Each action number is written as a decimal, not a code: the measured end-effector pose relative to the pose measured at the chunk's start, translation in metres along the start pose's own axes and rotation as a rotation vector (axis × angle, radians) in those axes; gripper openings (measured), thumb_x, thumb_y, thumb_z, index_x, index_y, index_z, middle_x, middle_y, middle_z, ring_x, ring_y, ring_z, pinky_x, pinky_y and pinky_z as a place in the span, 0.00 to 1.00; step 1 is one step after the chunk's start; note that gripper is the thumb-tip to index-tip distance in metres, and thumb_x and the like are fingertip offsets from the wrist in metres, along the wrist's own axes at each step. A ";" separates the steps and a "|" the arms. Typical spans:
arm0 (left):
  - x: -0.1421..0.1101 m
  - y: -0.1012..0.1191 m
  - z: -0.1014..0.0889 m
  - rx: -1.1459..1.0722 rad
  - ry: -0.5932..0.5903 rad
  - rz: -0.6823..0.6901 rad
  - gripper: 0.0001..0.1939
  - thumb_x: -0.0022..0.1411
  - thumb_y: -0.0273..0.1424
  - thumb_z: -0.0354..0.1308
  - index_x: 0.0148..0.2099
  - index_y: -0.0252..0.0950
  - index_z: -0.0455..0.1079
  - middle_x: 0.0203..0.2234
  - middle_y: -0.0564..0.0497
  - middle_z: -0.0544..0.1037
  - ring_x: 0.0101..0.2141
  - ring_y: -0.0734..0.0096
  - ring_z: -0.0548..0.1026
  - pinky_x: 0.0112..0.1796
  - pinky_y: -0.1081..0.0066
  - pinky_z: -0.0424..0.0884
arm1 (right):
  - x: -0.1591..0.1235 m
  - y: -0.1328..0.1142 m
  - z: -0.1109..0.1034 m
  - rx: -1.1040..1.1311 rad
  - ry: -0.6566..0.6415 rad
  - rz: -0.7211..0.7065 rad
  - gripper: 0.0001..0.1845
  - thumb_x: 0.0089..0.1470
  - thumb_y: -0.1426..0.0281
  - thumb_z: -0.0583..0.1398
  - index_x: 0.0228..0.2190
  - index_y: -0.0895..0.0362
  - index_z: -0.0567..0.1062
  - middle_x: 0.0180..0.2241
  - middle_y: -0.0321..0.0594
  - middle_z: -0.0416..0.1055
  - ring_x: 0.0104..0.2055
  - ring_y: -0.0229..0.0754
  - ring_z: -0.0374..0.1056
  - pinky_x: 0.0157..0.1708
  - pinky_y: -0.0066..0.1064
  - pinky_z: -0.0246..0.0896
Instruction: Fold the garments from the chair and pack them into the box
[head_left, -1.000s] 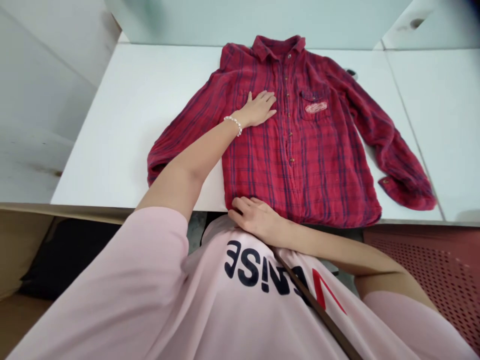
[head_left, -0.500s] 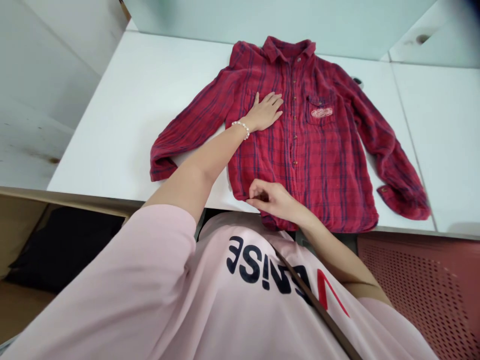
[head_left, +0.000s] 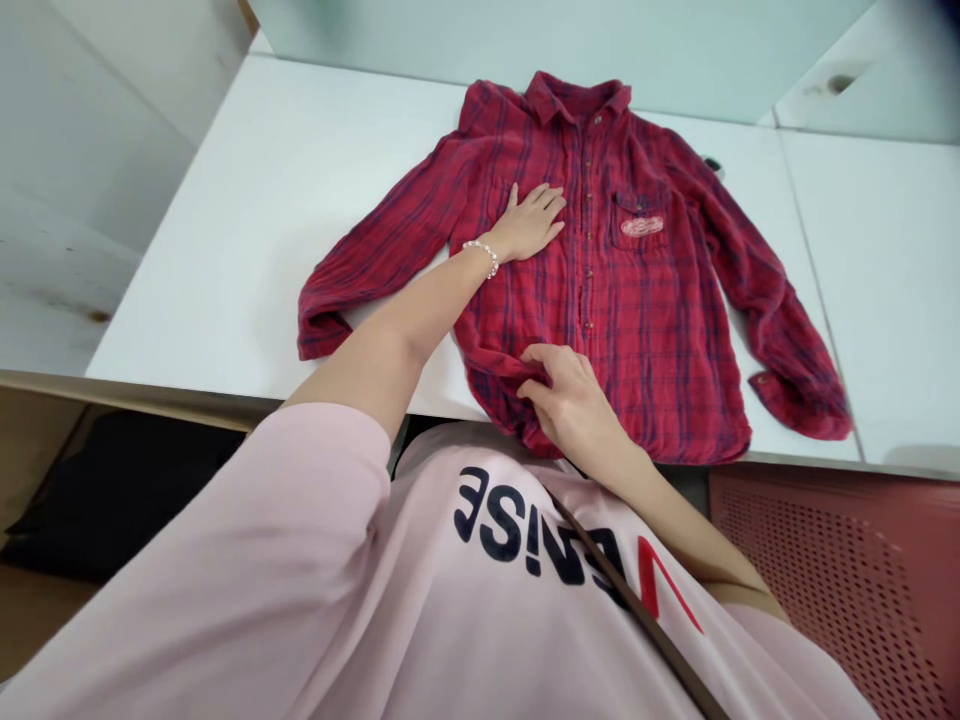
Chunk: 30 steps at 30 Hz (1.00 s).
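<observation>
Pink top point(head_left: 450, 620) nearest, right hand point(head_left: 577, 405) with thumb and fingers closed on the raised hem point(head_left: 491, 362) of the plaid shirt point(head_left: 652, 340), spread on the table point(head_left: 187, 260), left hand point(head_left: 529, 222) flat on its chest, fingers slightly apart, collar point(head_left: 546, 102) near the pale panel point(head_left: 562, 35).

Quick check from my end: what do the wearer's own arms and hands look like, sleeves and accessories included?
The sleeves are short and pale pink, with no markings visible. The left hand is ungloved, with a bracelet of pale beads at the wrist. The right hand is also ungloved, with no bracelet visible.
</observation>
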<state>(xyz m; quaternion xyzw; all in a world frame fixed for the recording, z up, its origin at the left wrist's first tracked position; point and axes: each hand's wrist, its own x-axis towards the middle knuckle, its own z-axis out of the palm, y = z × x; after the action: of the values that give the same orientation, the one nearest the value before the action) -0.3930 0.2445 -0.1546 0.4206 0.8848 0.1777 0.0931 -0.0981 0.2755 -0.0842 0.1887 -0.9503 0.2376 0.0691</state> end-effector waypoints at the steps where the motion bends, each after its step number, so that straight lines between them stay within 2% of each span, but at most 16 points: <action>1: 0.000 0.000 0.000 -0.013 -0.004 -0.004 0.32 0.68 0.41 0.37 0.72 0.46 0.51 0.72 0.61 0.47 0.72 0.62 0.38 0.70 0.51 0.26 | -0.001 -0.003 0.000 0.002 -0.001 -0.020 0.15 0.63 0.77 0.51 0.31 0.58 0.76 0.52 0.49 0.64 0.54 0.50 0.59 0.53 0.45 0.58; 3: 0.000 0.000 0.000 -0.038 -0.019 -0.020 0.32 0.68 0.42 0.37 0.72 0.48 0.49 0.72 0.63 0.46 0.72 0.63 0.36 0.69 0.53 0.24 | -0.001 -0.009 0.002 0.031 -0.035 -0.062 0.13 0.62 0.77 0.52 0.34 0.59 0.77 0.55 0.50 0.63 0.57 0.52 0.58 0.55 0.49 0.56; 6: -0.002 0.002 -0.002 -0.059 -0.052 -0.068 0.32 0.68 0.44 0.36 0.73 0.54 0.46 0.71 0.70 0.45 0.72 0.67 0.32 0.69 0.56 0.21 | 0.000 -0.015 0.011 0.052 -0.111 -0.116 0.09 0.62 0.70 0.58 0.36 0.60 0.78 0.56 0.53 0.63 0.59 0.54 0.58 0.58 0.53 0.53; 8: -0.003 0.003 -0.003 -0.063 -0.066 -0.090 0.32 0.68 0.45 0.36 0.73 0.54 0.45 0.71 0.70 0.44 0.72 0.68 0.32 0.69 0.58 0.21 | 0.001 -0.017 0.018 0.003 -0.144 -0.126 0.10 0.60 0.66 0.62 0.36 0.61 0.78 0.56 0.55 0.63 0.61 0.57 0.56 0.60 0.56 0.50; 11: -0.003 0.003 -0.004 -0.060 -0.061 -0.082 0.33 0.68 0.44 0.37 0.73 0.51 0.46 0.71 0.68 0.45 0.72 0.67 0.32 0.69 0.57 0.21 | 0.000 -0.016 0.027 -0.028 -0.147 -0.116 0.07 0.60 0.71 0.60 0.34 0.61 0.77 0.56 0.55 0.63 0.61 0.57 0.55 0.61 0.57 0.49; 14: -0.002 0.002 -0.003 -0.047 -0.045 -0.062 0.32 0.68 0.44 0.37 0.73 0.50 0.47 0.71 0.66 0.45 0.72 0.67 0.34 0.69 0.56 0.22 | -0.001 -0.016 0.028 0.199 -0.071 -0.168 0.09 0.62 0.74 0.57 0.33 0.59 0.78 0.54 0.51 0.65 0.62 0.52 0.56 0.62 0.54 0.52; 17: -0.003 0.003 -0.004 -0.077 -0.053 -0.079 0.33 0.68 0.44 0.37 0.73 0.51 0.47 0.71 0.67 0.46 0.72 0.66 0.33 0.69 0.55 0.24 | -0.001 -0.021 0.020 0.508 -0.012 -0.187 0.08 0.63 0.71 0.59 0.36 0.56 0.79 0.54 0.47 0.65 0.63 0.49 0.57 0.62 0.50 0.56; 21: -0.008 0.008 -0.009 -0.108 -0.106 -0.154 0.33 0.67 0.47 0.37 0.73 0.58 0.42 0.70 0.73 0.47 0.71 0.71 0.30 0.70 0.58 0.28 | -0.001 -0.025 0.010 0.754 -0.205 -0.168 0.12 0.66 0.69 0.57 0.47 0.55 0.79 0.55 0.47 0.65 0.59 0.42 0.64 0.59 0.39 0.64; 23: -0.010 0.010 -0.010 -0.112 -0.102 -0.143 0.33 0.67 0.47 0.37 0.73 0.59 0.41 0.70 0.75 0.46 0.71 0.72 0.29 0.70 0.59 0.28 | -0.006 -0.020 0.007 0.732 -0.191 -0.118 0.14 0.66 0.70 0.56 0.49 0.55 0.77 0.56 0.47 0.65 0.59 0.42 0.64 0.59 0.39 0.64; 27: -0.010 0.009 -0.012 -0.130 -0.084 -0.093 0.33 0.67 0.47 0.37 0.73 0.57 0.42 0.70 0.73 0.46 0.72 0.68 0.31 0.70 0.56 0.27 | -0.028 0.001 0.008 0.512 0.009 0.062 0.10 0.65 0.70 0.57 0.45 0.54 0.77 0.52 0.46 0.68 0.56 0.45 0.67 0.57 0.43 0.66; 30: -0.017 0.014 -0.021 -0.120 -0.086 -0.092 0.33 0.67 0.46 0.39 0.72 0.57 0.44 0.70 0.68 0.51 0.72 0.65 0.35 0.70 0.54 0.29 | -0.047 0.018 0.016 0.382 -0.040 0.116 0.11 0.62 0.70 0.60 0.47 0.54 0.76 0.51 0.47 0.68 0.55 0.47 0.67 0.55 0.46 0.67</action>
<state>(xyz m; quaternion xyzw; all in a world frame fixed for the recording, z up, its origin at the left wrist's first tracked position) -0.3793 0.2345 -0.1298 0.3805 0.8861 0.2076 0.1640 -0.0622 0.2976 -0.1166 0.1482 -0.8984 0.4135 -0.0005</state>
